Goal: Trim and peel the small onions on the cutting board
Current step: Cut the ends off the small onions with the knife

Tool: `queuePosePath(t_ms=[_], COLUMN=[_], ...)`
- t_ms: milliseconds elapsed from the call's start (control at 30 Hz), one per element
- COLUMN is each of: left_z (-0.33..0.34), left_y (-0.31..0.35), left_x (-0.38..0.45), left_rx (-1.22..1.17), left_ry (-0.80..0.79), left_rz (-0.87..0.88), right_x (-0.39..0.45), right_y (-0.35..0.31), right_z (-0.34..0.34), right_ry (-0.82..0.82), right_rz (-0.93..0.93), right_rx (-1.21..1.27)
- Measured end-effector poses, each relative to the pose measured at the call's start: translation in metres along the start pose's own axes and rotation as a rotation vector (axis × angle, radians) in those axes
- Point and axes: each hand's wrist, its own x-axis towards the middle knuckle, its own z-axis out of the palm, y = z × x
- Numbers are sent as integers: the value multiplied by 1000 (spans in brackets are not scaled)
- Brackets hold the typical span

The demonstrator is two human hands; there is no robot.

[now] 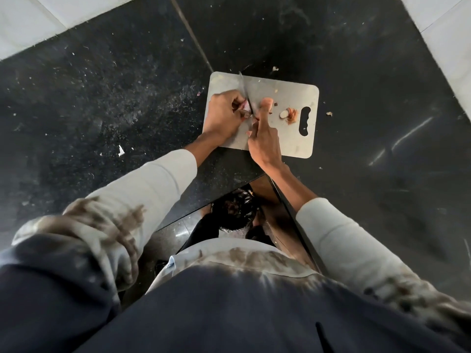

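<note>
A grey cutting board (285,98) lies on the black counter. My left hand (223,114) pinches a small purple onion (246,106) at the board's left part. My right hand (263,138) grips a knife (245,91), thumb stretched forward, handle hidden in the fist. The blade points away from me and rests against the onion's right side. A trimmed onion end with papery peel (289,115) lies next to the board's handle slot (305,121).
The black stone counter (114,98) carries scattered peel scraps (121,150) left of the board and a few bits (329,113) on its right. The counter's corner edge (265,175) is just under my wrists. White tiled wall (30,19) runs behind.
</note>
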Motion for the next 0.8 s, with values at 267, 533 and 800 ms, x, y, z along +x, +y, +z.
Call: queuePosePath(t_ms=[267, 533, 800], left_z=[2, 3, 11], left_y=[-6, -6, 12], left_x=[3, 2, -8], left_rx=[11, 38, 36], left_ry=[5, -6, 150], left_rz=[-9, -10, -191], right_x=[-29, -32, -45], right_y=[18, 8, 15], right_z=[11, 1, -8], right_ry=[89, 87, 63], right_rz=[-61, -41, -63], right_rx=[-6, -146, -210])
